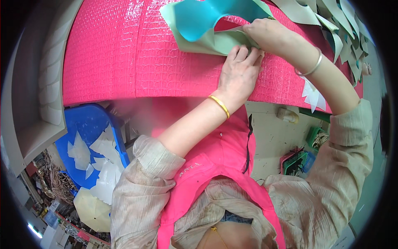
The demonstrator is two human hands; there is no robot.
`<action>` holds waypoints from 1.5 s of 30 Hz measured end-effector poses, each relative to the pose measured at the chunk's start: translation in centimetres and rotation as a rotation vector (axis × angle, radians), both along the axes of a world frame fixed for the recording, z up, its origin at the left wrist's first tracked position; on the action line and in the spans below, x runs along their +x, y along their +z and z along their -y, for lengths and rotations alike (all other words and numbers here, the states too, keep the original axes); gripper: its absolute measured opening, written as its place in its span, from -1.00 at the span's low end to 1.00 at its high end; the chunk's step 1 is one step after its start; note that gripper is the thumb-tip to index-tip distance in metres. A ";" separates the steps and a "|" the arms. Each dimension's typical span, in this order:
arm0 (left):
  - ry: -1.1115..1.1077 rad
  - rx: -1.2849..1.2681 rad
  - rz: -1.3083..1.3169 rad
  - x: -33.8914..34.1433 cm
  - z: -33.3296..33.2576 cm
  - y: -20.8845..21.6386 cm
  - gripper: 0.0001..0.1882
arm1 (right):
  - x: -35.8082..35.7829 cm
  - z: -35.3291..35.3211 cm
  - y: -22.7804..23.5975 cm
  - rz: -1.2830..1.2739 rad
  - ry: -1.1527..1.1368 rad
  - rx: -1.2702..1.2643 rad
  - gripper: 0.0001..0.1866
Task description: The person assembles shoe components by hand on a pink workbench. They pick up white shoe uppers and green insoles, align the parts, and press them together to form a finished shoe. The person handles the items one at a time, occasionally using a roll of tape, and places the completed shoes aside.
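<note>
My left hand [239, 70] and right hand [265, 35] pinch the lower edge of a green sheet [207, 41] at one o'clock, lying on the pink mat [124, 54].

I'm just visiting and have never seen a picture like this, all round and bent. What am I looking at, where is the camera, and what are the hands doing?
There is no machine here. The picture comes from a wide fisheye camera worn on a person's head, looking down, so straight edges bend near the rim and the forearms enter from below.

The work surface is covered with a bright pink textured sheet. On it lies a curved cut piece, turquoise on one face and pale green on the other. The left hand, with a gold bangle at the wrist, presses on its edge. The right hand, wearing a silver bangle, pinches the same piece beside it. More cut pieces are piled at the upper right. Lower left, a blue bin holds white scraps.
</note>
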State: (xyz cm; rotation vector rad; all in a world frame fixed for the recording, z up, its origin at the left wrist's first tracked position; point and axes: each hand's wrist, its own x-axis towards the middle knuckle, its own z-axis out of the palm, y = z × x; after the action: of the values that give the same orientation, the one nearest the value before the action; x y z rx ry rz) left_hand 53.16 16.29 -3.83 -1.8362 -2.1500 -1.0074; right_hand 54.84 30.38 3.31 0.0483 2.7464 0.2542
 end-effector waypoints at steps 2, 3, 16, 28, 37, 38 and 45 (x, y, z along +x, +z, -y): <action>0.021 -0.044 -0.062 0.7 -0.6 0.2 -0.63 | 0.4 0.2 0.5 -0.102 -0.170 -0.100 -0.74; 0.033 -0.058 -0.129 1.1 -1.0 0.5 -0.63 | 0.5 0.0 1.8 -0.163 -0.290 -0.222 -0.73; -0.326 -0.110 -0.417 -2.1 -1.2 3.2 -0.94 | 5.3 -0.6 2.0 -0.183 -0.180 -0.258 -0.81; -0.128 -0.065 -0.224 -0.7 -1.2 0.9 -0.70 | 4.3 -3.3 0.5 -0.040 -0.167 -0.045 -0.84; -0.100 -0.070 -0.443 0.4 -2.9 1.9 -0.76 | 5.6 -4.0 1.3 -0.145 -0.360 -0.413 -0.75; -0.120 -0.083 -0.568 0.2 -3.2 2.4 -0.78 | 6.2 -4.4 2.0 -0.155 -0.449 -0.604 -0.72; -0.539 -0.250 -0.963 -3.4 -2.0 6.5 -0.90 | 8.6 -5.8 4.2 -0.134 -0.074 -0.470 -0.84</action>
State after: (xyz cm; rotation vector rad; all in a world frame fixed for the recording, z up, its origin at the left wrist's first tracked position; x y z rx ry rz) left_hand 49.76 18.27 2.67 -2.3659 -1.2535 0.1725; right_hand 63.44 36.22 7.53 0.0412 2.8542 -0.4296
